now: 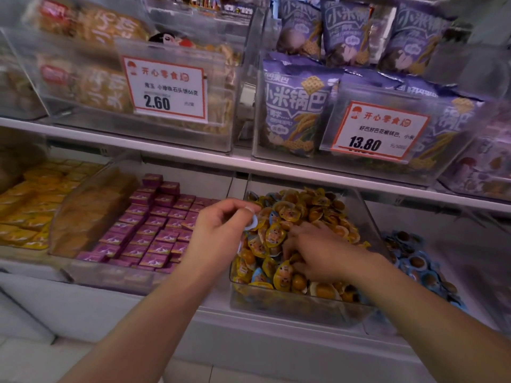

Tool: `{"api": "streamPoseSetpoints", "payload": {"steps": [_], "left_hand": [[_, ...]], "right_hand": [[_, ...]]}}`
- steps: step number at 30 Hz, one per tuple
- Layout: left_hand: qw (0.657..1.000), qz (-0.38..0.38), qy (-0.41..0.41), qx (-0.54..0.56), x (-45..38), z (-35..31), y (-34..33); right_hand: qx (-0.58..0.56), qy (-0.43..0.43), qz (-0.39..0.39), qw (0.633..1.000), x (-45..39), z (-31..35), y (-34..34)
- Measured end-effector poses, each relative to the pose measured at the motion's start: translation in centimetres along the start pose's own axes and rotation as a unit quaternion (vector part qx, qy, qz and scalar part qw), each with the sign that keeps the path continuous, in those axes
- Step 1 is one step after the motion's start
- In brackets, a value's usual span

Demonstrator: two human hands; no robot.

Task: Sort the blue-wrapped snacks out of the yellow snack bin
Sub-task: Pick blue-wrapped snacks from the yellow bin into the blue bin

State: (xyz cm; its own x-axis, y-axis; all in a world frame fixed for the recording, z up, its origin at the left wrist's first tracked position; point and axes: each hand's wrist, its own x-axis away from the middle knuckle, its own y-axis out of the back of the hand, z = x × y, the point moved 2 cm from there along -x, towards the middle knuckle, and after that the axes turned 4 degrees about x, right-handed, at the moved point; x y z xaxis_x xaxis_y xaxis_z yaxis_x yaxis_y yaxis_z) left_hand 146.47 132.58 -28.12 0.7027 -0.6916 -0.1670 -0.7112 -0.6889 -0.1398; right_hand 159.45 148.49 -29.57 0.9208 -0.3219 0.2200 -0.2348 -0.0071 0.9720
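Midway, left hand (221,228) pinches a blue-wrapped snack (253,223) at the yellow snack bin's (290,305) left edge — right hand (318,252), fingers curled, digs among yellow ones — next, likely another blue.

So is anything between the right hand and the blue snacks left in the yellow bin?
Yes. The right hand is buried among yellow snacks, which overlap the blue snack near the bin front.

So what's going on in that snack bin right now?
Left hand pinches a blue-wrapped snack. Right hand digs in yellow snack bin. Nothing blocking.
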Motion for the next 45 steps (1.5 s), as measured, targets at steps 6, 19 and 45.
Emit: {"api": "streamPoseSetpoints", "payload": {"steps": [6,19,45], "left_hand": [[1.000,-0.008,0.012,-0.005,0.0,-0.1,0.0],[1.000,-0.004,0.010,-0.017,0.1,-0.2,0.1],[0.865,0.235,-0.296,-0.331,6.3,1.4,-9.4]], "right_hand": [[-0.033,0.069,-0.118,0.990,0.7,4.0,0.7],[-0.066,0.094,0.072,0.991,-1.4,3.8,-0.2],[-0.832,-0.215,-0.313,0.404,12.9,-0.9,0.6]]}}
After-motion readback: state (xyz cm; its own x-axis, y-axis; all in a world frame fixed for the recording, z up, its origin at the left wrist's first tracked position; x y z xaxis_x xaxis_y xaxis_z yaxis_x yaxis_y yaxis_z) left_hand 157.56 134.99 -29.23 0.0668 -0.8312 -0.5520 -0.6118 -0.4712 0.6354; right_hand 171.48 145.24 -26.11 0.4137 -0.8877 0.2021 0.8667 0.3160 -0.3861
